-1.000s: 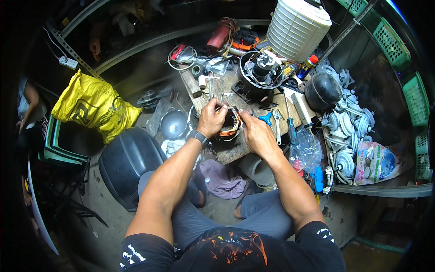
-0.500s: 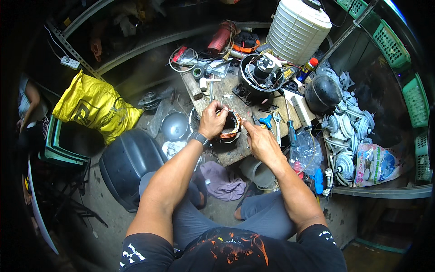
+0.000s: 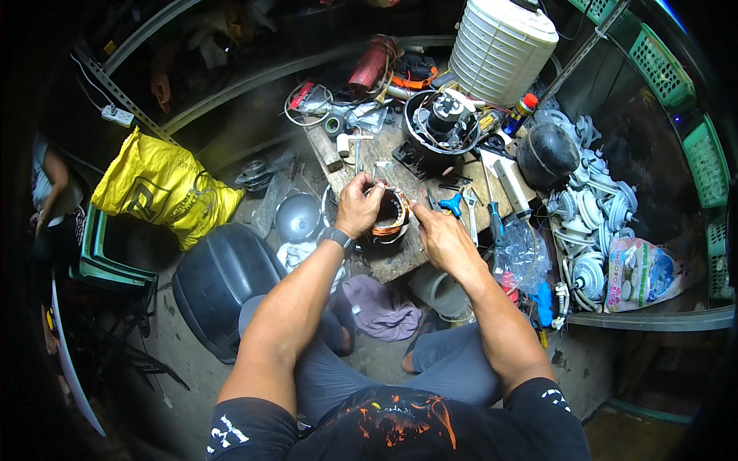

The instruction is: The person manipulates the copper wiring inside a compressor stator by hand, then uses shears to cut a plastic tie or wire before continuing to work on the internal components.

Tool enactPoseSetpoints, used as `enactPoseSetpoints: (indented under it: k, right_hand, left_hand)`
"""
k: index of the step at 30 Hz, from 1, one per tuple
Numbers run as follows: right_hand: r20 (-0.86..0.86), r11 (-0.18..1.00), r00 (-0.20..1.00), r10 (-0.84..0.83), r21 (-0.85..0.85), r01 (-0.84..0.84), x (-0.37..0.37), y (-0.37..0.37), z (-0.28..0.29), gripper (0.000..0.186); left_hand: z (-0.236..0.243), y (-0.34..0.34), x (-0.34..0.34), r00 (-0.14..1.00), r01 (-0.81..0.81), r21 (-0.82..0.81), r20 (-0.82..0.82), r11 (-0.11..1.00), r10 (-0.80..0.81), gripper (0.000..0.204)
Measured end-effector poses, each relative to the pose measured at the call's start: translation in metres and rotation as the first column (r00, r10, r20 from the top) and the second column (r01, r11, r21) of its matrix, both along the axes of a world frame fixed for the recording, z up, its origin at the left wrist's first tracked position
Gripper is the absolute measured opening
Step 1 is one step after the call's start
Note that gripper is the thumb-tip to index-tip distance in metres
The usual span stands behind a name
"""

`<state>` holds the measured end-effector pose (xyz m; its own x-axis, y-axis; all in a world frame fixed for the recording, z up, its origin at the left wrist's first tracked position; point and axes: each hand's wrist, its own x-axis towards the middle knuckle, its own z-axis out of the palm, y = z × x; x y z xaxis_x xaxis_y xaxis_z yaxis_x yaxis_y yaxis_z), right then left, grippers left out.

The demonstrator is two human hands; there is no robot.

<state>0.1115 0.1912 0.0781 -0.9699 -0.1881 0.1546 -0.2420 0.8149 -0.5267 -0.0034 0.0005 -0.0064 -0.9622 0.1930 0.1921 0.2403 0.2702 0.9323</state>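
Observation:
On the front of a wooden workbench [image 3: 392, 265] stands a motor stator [image 3: 391, 229], a dark ring with copper windings round its open bore. My left hand [image 3: 360, 207], with a watch at the wrist, is closed on the stator's upper left rim, thumb and fingers pinched together. At the opposite rim my right hand [image 3: 444, 240] has its index fingertip by the copper windings. Its other fingers curl under, and whatever they hold is hidden. Just beyond the right hand lie a blue three-armed tool [image 3: 452, 205], a wrench [image 3: 470, 207] and a blue-handled screwdriver [image 3: 496, 223].
Behind the stator sits a round black housing [image 3: 440, 127] with a motor inside. A white ribbed container [image 3: 503, 54] rises at the back. Pale pulley-like parts [image 3: 588, 215] pile up at right. A yellow sack [image 3: 165, 188] and black plastic case [image 3: 227, 288] stand left. A person [image 3: 52, 180] is at far left.
The view has shifted slightly. Both hands stay at the stator's rim in nearly the same pose, with only a slight shift of the right fingers.

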Motion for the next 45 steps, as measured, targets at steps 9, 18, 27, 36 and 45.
enactPoseSetpoints:
  k: [9,18,27,36,45]
  right_hand:
    - [0.059,1.0,0.998,-0.006,-0.011,0.007,0.012,0.007,0.01,0.04]
    - [0.134,0.95,0.989,-0.063,-0.297,0.101,-0.023,0.027,-0.016,0.043]
    - [0.103,0.924,0.989,-0.106,-0.357,0.136,-0.056,0.022,-0.045,0.037]
    - [0.141,0.909,0.988,0.058,-0.417,0.006,-0.091,0.021,-0.058,0.03]
    - [0.004,0.981,0.998,-0.057,-0.187,0.057,-0.097,0.012,-0.055,0.025]
  left_hand:
    - [-0.012,-0.006,-0.005,0.996,-0.023,0.085,0.086,0.996,0.016,0.022]
    - [0.06,0.016,0.027,0.799,-0.158,-0.544,-0.561,0.824,-0.217,0.023]
    - [0.052,0.034,0.029,0.844,-0.176,-0.59,-0.503,0.788,-0.188,0.017]
    - [0.04,0.022,0.025,0.919,-0.132,-0.457,-0.39,0.88,-0.065,0.014]
    - [0.053,0.008,0.035,0.903,-0.152,-0.638,-0.4,0.755,-0.155,0.019]
